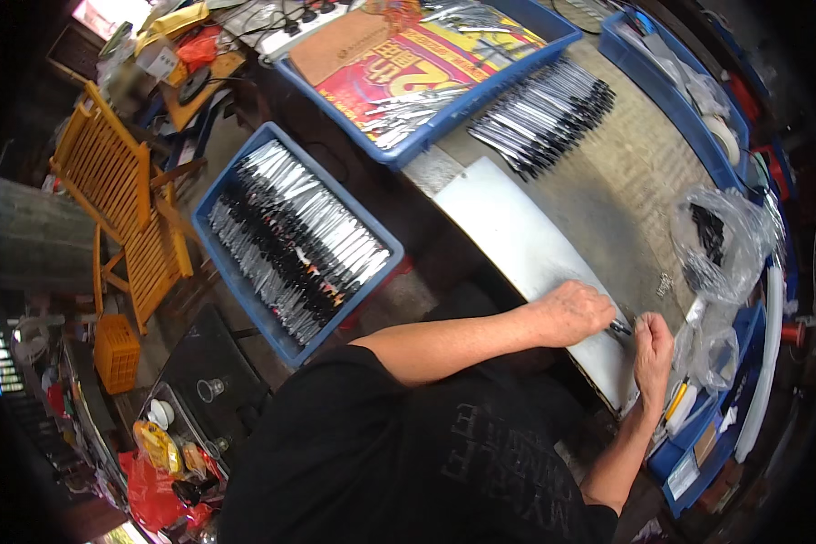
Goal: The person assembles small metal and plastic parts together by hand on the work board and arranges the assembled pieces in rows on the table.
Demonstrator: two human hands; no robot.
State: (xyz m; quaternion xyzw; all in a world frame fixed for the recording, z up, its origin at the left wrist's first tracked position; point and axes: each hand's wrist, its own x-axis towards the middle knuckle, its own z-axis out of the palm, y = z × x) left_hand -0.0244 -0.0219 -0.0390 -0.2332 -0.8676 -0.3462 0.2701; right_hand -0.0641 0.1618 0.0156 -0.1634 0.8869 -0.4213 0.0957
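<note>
Over the white board (508, 227) at the table's edge, my left hand (571, 313) is closed on a pen (620, 325), whose black end sticks out towards the right. Close beside that end is my right hand (653, 349), its thumb and fingers pinched together; whatever they hold is too small to make out. Most of the pen is hidden inside the left fist. Farther off on the table lies a row of pens (544, 113) with clear barrels and black ends, side by side. A few small shiny bits (664, 284) lie just beyond my right hand.
A blue crate (210, 201) full of pens stands left of the table. At the back, a blue tray (394, 156) holds cardboard and loose pen parts. Plastic bags (721, 240) and blue bins (675, 95) line the right side. A wooden folding chair (122, 195) stands far left.
</note>
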